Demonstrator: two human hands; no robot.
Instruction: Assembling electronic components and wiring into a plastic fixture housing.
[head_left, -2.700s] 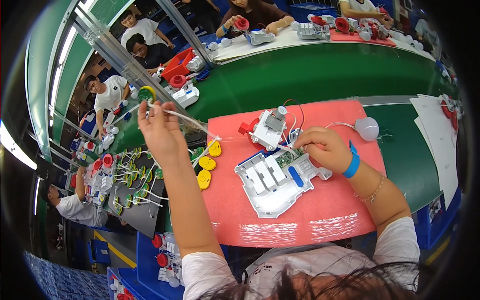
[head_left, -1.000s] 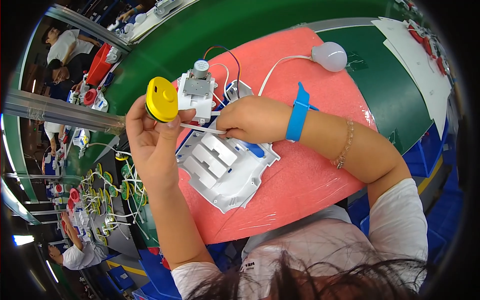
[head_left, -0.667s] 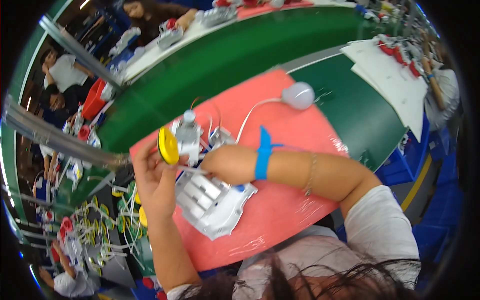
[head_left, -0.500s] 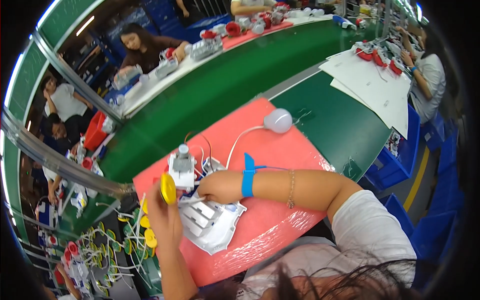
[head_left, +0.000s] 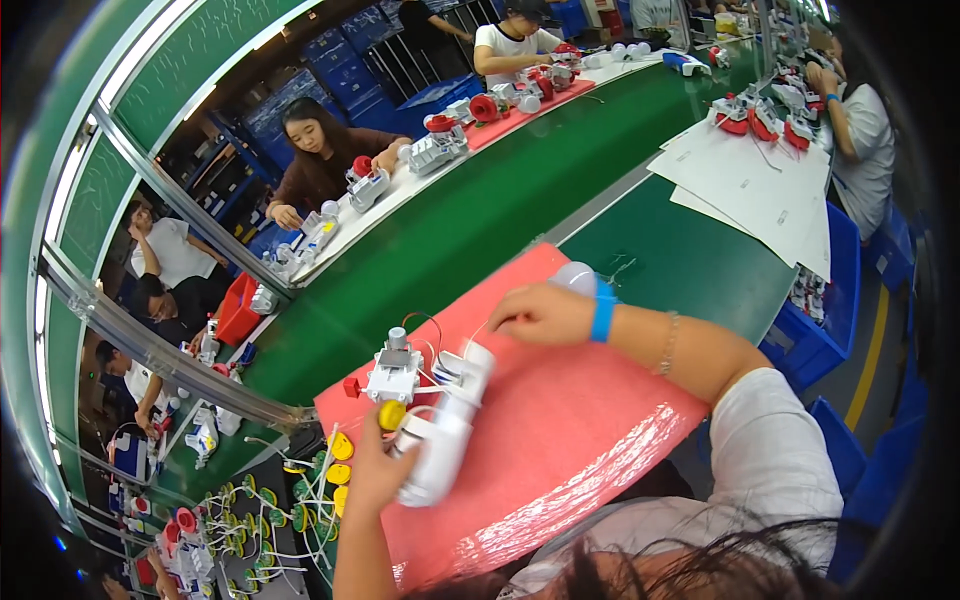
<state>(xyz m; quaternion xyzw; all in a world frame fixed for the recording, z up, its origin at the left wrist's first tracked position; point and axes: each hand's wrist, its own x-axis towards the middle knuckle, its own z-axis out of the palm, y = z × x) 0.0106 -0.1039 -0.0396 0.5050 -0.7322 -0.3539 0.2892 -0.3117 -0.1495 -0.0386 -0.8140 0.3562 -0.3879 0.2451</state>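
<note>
Head view: a white plastic housing point(head_left: 445, 435) is gripped by the left hand point(head_left: 378, 470), whose fingers are closed around its lower end, and is held tilted above the pink foam mat point(head_left: 560, 440) that covers the surface. A small yellow disc point(head_left: 391, 415) is seen just above that hand's thumb, touching the housing. A white motor block with a red part point(head_left: 392, 372) lies on the mat just beyond the left hand, and thin wires run from it to the housing's upper end. The right hand point(head_left: 540, 315), with a blue wristband point(head_left: 602, 312), rests on the mat with its fingers loosely curled; nothing is seen gripped in it. A white round part point(head_left: 572, 277) lies just behind the right hand. Several yellow discs point(head_left: 338, 470) lie left of the left hand, off the mat.
</note>
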